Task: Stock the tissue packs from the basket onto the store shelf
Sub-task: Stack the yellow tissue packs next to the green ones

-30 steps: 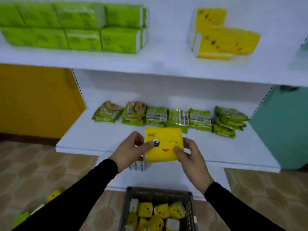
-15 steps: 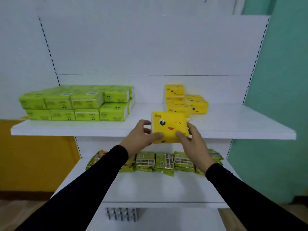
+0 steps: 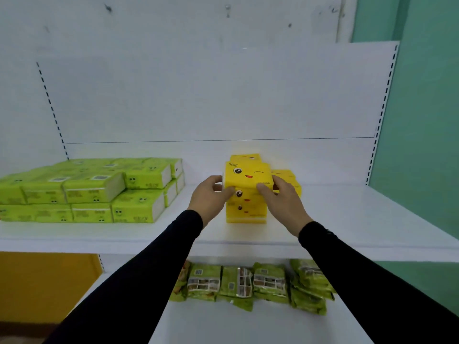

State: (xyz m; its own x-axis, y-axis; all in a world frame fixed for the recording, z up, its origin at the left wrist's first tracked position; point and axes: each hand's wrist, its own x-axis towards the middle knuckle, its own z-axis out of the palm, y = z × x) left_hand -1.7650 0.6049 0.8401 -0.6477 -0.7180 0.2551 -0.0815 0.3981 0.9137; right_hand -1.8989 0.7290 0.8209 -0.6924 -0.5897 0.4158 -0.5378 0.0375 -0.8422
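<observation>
A: Why both hands on the yellow tissue pack (image 3: 248,175)?

B: The left hand (image 3: 211,198) and right hand (image 3: 279,199) pinch its sides, fingers curled, to square it on the yellow stack (image 3: 246,209), right of the green packs (image 3: 99,189). It looks landed; I can't be sure.

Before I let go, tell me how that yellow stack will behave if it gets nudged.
The yellow stack stands narrow and several packs high, so it would probably tip rather than slide. The top pack, held by the left hand and right hand, sits slightly askew, so it may slip off first. The packs look soft and light, so a fall is unlikely to damage them.
</observation>
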